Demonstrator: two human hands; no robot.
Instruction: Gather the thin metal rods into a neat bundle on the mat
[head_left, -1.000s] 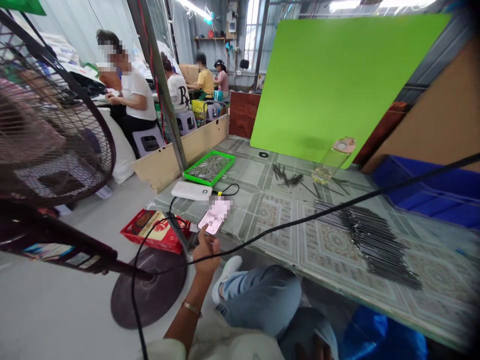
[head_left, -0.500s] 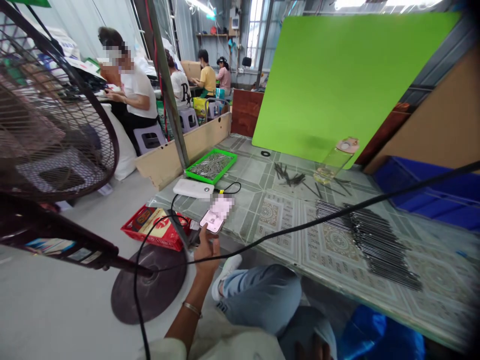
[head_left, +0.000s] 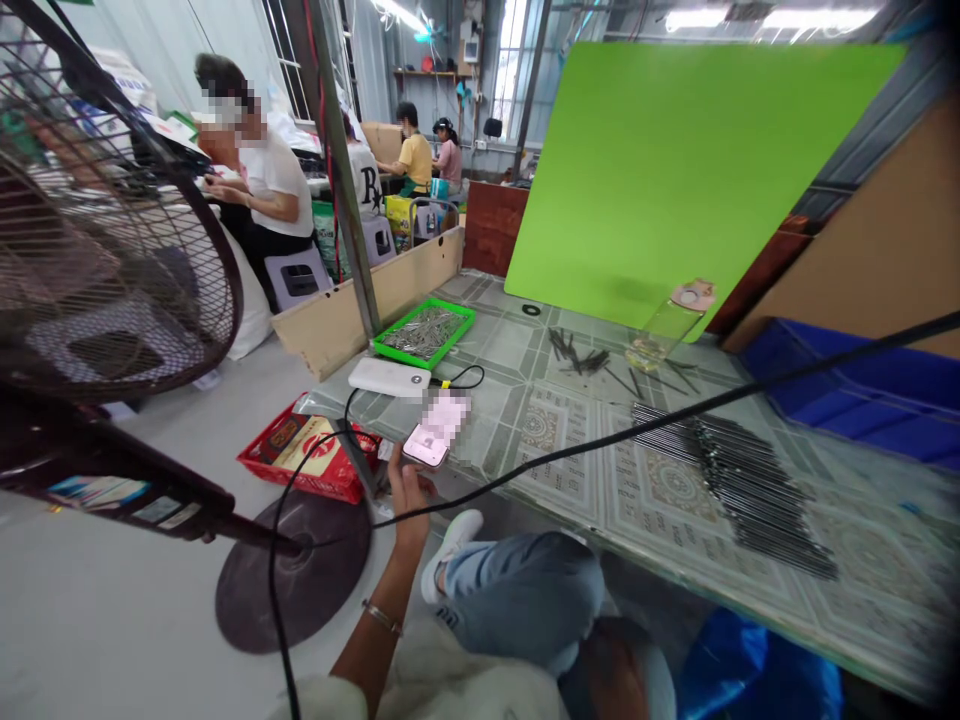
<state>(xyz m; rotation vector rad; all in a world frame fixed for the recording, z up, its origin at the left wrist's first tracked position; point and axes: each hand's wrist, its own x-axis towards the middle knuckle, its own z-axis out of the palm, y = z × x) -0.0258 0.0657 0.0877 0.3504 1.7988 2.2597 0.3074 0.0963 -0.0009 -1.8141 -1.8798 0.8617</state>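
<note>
My left hand (head_left: 409, 495) comes up from the lower left with a bracelet on its wrist, its fingers against the lower end of a pink-cased smartphone (head_left: 433, 432). The phone's upper part is pixelated, and its lower edge sits over the edge of a tile-patterned tabletop (head_left: 570, 480). My right hand (head_left: 615, 680) is blurred at the bottom of the view, lying on my jeans-clad knee. A white power bank (head_left: 388, 376) with a black cable lies just beyond the phone.
Long dark metal rods (head_left: 739, 490) lie in a row on the tabletop, and a green tray of metal pieces (head_left: 424, 335) stands at the far end. A thin black cable (head_left: 600, 450) crosses the view above my hands. A standing fan (head_left: 97, 250) fills the left side.
The phone sits slightly higher and further right against my left hand. The view has shifted a little.
</note>
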